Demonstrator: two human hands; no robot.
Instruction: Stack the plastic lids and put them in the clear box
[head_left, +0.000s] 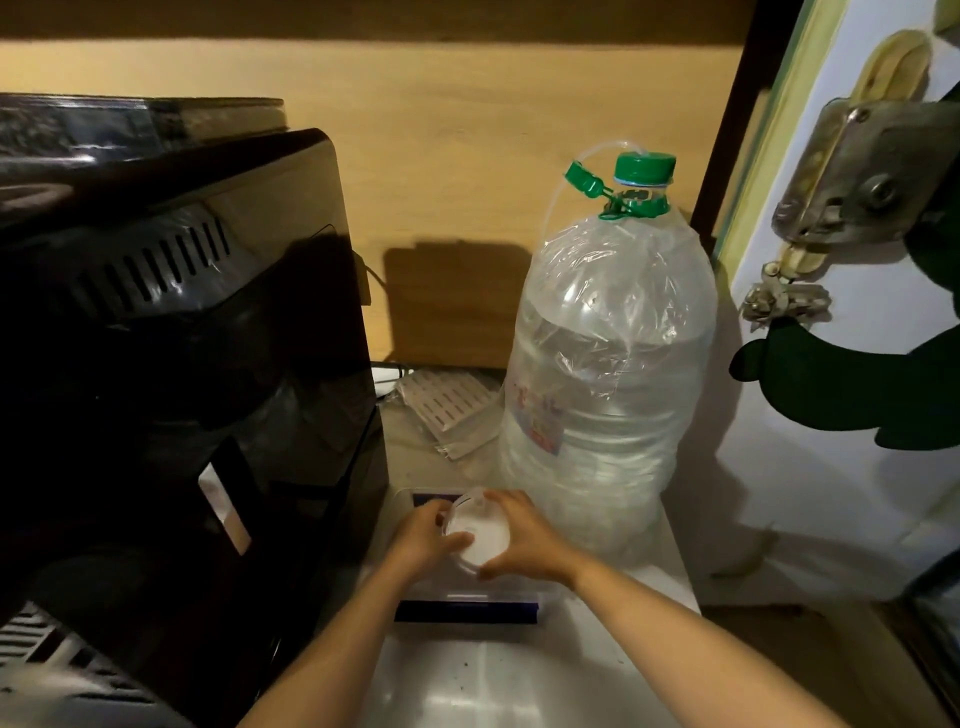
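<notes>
A small stack of round, cloudy plastic lids (480, 540) is held between both my hands over the clear box (467, 605), which has a dark blue rim and sits on the white counter. My left hand (423, 543) grips the lids' left edge, thumb across the top. My right hand (519, 535) wraps around the right edge, fingers curled over the far side. One lid at the top of the stack is tilted up towards the back. The inside of the box is mostly hidden under my hands.
A large black appliance (171, 364) fills the left side, close to my left arm. A big clear water bottle (608, 374) with a green cap stands just behind and right of the box. A slotted white package (447, 405) lies at the back. A door (841, 312) is at the right.
</notes>
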